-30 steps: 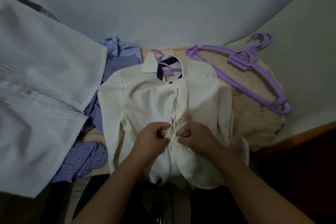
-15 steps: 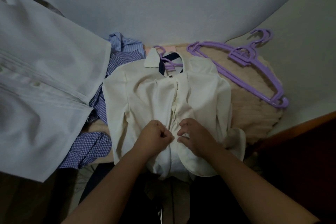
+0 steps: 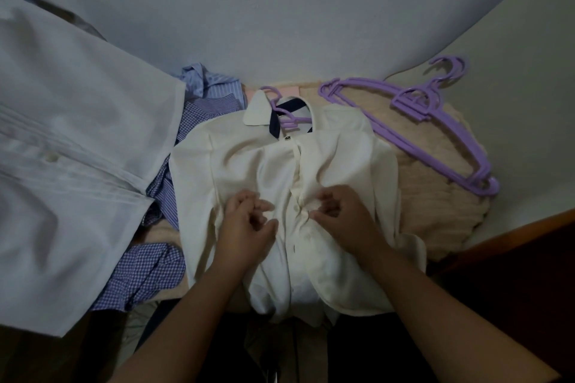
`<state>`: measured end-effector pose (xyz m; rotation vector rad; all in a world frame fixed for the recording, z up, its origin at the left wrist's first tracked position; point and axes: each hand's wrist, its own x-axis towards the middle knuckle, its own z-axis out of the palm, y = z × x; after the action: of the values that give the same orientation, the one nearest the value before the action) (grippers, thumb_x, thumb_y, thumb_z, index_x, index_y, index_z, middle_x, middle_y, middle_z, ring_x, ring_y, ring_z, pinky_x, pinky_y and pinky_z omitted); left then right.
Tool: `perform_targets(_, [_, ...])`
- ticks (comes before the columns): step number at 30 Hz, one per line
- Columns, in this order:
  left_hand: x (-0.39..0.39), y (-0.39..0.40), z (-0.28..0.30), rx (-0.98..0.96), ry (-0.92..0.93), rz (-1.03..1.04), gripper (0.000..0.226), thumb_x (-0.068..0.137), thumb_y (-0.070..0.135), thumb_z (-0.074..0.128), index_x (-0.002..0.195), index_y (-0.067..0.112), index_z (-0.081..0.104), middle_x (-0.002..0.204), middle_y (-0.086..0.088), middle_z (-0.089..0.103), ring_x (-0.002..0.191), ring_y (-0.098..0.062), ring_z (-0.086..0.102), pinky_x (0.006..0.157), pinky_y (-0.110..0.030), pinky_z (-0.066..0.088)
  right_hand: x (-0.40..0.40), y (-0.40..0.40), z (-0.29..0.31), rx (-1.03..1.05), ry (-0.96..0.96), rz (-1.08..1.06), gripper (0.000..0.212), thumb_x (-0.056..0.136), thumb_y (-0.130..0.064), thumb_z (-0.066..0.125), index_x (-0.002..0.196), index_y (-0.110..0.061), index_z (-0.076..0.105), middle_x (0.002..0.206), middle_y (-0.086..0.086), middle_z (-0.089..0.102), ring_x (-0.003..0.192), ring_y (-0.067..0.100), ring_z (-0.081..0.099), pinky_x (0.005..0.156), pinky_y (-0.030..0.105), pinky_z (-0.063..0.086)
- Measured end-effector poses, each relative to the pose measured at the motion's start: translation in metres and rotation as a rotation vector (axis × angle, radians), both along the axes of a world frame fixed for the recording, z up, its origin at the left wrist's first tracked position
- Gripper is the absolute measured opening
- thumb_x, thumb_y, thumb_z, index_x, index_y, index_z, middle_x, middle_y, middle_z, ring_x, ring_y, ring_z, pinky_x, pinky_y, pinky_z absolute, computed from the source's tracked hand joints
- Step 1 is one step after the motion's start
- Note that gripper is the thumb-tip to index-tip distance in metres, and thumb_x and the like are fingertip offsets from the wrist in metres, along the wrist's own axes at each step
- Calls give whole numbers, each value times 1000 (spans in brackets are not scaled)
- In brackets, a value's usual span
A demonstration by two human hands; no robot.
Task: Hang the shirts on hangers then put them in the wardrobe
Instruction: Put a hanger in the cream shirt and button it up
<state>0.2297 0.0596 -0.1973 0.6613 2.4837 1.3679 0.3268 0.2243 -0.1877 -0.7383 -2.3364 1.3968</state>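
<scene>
**Hands at the placket of the cream shirt**

A cream shirt (image 3: 249, 162) lies front-up on a beige fuzzy cover (image 3: 435, 196), collar toward the wall, with a purple hanger (image 3: 287, 113) showing inside its neck. The left hand (image 3: 245, 227) rests on the shirt just left of the button placket, fingers loosely curled and seemingly holding nothing. The right hand (image 3: 342, 214) sits just right of the placket, thumb and fingers pinching a fold of the fabric. Spare purple hangers (image 3: 435, 121) lie stacked to the right, against the wall. To the left, a blue checked shirt (image 3: 149, 270) is crumpled partly beneath the cream one, and a white garment (image 3: 71, 171) hangs close to the camera.
</scene>
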Motion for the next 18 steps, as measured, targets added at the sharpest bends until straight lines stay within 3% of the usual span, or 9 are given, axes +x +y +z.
perform_targets(2, [-4,-1,-1,82,56,23,43,72,3,80,98,33,61,129,12,37,82,0,56,78,-9,46,-6,6,1,-9,45,-19,57,72,-4,77,120,-21,52,115,1,45,89,23,58,81,20,51])
perform_targets(5, [-15,-2,1,19,222,29,65,67,13,85,104,52,48,154,8,14,123,-14,49,91,-30,48,-19,17,-3,0,32,41,95,68,-9,78,137,-48,25,134,-3,37,104,31,54,83,33,54])
perform_targets(7, [-24,-1,2,-27,223,11,71,68,12,85,114,45,43,160,-3,7,120,-15,49,88,-29,48,-27,21,-7,-86,21,82,108,69,-8,75,138,-57,9,147,2,35,107,28,52,76,20,53])
perform_targets(8, [-28,0,2,-29,192,-10,74,69,10,83,118,45,39,159,-10,17,111,-13,52,85,-27,48,-29,23,-8,-128,15,93,110,71,-5,74,141,-53,5,148,5,36,108,23,52,73,13,50])
perform_targets(11, [-39,2,1,22,88,20,63,73,5,78,121,31,48,123,-11,56,89,-13,56,83,-29,49,-33,22,-7,-106,-78,74,99,77,-4,70,149,-33,9,122,9,60,96,13,60,76,14,42])
perform_targets(13, [-46,2,0,50,80,82,53,77,6,76,123,22,55,110,0,60,90,-10,57,86,-20,48,-33,20,-6,-28,-127,52,85,82,-10,68,149,-32,19,105,3,63,89,12,58,76,17,38])
perform_targets(15, [-50,2,2,78,114,79,47,82,8,73,125,18,59,108,6,59,92,-4,57,84,-6,42,-35,19,-6,44,-133,52,67,86,-15,63,144,-29,34,106,0,64,95,14,58,76,15,36])
perform_targets(18, [-56,5,9,161,142,71,37,89,8,65,123,21,62,103,13,61,95,-2,60,87,-12,45,-43,25,-4,155,-177,95,45,83,-30,57,126,-18,60,103,3,67,95,17,58,73,15,33])
